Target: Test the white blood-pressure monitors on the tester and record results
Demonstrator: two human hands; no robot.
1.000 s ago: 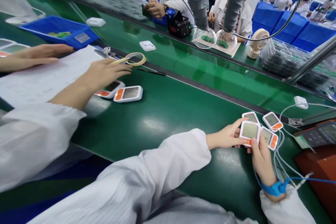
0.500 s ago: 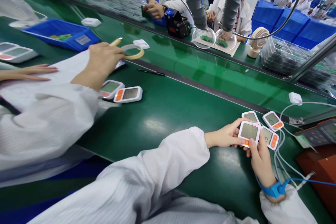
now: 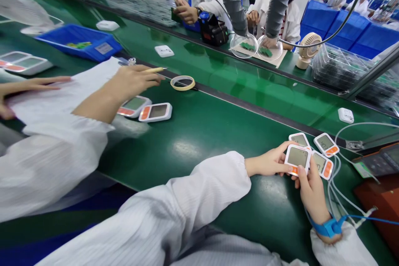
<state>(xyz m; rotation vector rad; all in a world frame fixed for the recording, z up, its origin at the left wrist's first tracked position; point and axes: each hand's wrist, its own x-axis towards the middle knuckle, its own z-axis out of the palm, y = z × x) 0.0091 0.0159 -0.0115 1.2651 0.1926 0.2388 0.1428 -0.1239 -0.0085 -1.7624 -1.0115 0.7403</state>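
Note:
Both my hands grip one white handheld monitor (image 3: 297, 156) with a grey screen and orange buttons, above the bench at the right. My left hand (image 3: 274, 161) holds its left side, thumb near the buttons. My right hand (image 3: 312, 187), with a blue wrist strap (image 3: 328, 227), holds its lower right edge, thumb at the front. Close behind are more such monitors: one at the upper left (image 3: 298, 138), one at the upper right (image 3: 326, 144) and one on the right (image 3: 322, 165), the last two showing digits.
White cables (image 3: 335, 187) run beside an orange-brown box (image 3: 380, 203). At left, a co-worker's hand (image 3: 131, 85) holds a pen-like tool over paper, near a tape roll (image 3: 183, 83) and two monitors (image 3: 156, 112). A blue tray (image 3: 79, 41) and extraction hoses (image 3: 232, 0) stand farther back.
My hands keep hold of the monitor, almost unmoved. The co-worker's hand has moved away from the tape roll, which now lies by the bench divider, farther right.

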